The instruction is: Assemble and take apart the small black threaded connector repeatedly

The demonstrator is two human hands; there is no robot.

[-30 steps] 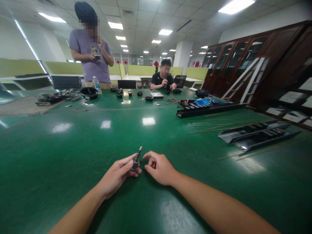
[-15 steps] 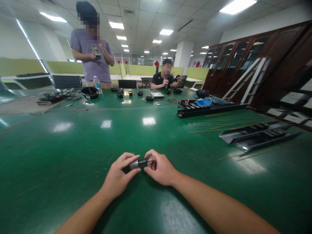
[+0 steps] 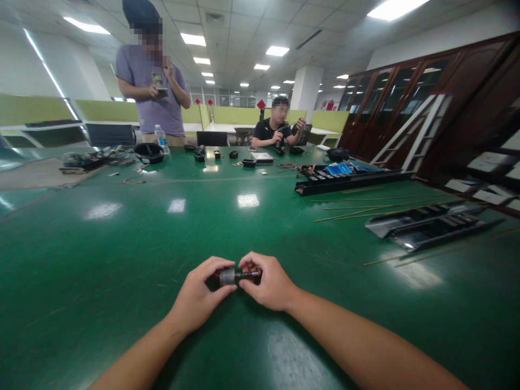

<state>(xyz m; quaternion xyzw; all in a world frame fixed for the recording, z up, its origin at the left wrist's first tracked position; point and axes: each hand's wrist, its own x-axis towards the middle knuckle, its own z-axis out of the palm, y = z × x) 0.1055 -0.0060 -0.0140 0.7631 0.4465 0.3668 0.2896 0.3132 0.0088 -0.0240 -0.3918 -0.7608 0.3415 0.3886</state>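
A small metal drill attachment (image 3: 228, 277) lies level between my two hands, just above the green table (image 3: 162, 233). It has a wide grey cylinder at its left end and a thin dark shaft pointing right. My left hand (image 3: 199, 290) grips the cylinder between thumb and fingers, its far end hidden in the palm. Around the shaft are the curled fingers of my right hand (image 3: 268, 281), the thumb pressed near its base. The shaft's tip shows against my right fingers.
Black metal channels (image 3: 439, 230) and thin brass-coloured rods (image 3: 357, 212) lie on the right, a longer black rail (image 3: 345, 183) behind them. Small black trays (image 3: 248, 163) and a water bottle (image 3: 161, 138) stand farther back. One person (image 3: 152, 89) stands opposite; another (image 3: 268, 130) sits, holding a dark tool.
The attachment has turned from upright to level, shaft pointing right. My left hand has shifted its hold on the cylinder, and my right fingers have closed round the shaft. The seated person's hand has risen.
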